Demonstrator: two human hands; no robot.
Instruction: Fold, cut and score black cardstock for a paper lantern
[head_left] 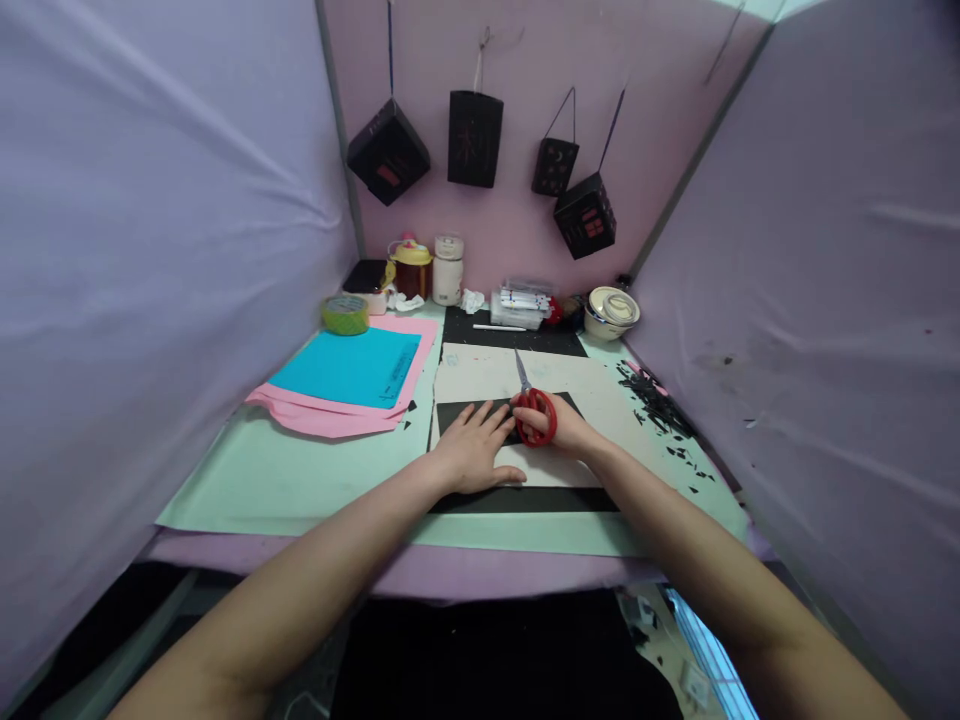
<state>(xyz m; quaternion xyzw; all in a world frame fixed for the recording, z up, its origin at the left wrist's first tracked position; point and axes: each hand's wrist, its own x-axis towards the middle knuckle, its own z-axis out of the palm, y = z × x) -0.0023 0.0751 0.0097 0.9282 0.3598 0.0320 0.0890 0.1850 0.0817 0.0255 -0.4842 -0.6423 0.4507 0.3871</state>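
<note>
My right hand (564,430) grips red-handled scissors (534,408), with the blades pointing away from me over a cream sheet (480,375). My left hand (474,450) lies flat, fingers spread, on a black paper piece (465,412) that rests on the cream sheet. A longer black strip (540,500) lies just in front of both hands, near the table's front edge. The two hands almost touch at the scissor handles.
Pink sheets (330,415) with a cyan sheet (349,368) on top lie left. A tape roll (346,314), jars (448,270), a clear box (519,305) and a bowl (611,312) line the back. Black scraps (660,410) litter the right. Black lanterns (474,138) hang on the wall.
</note>
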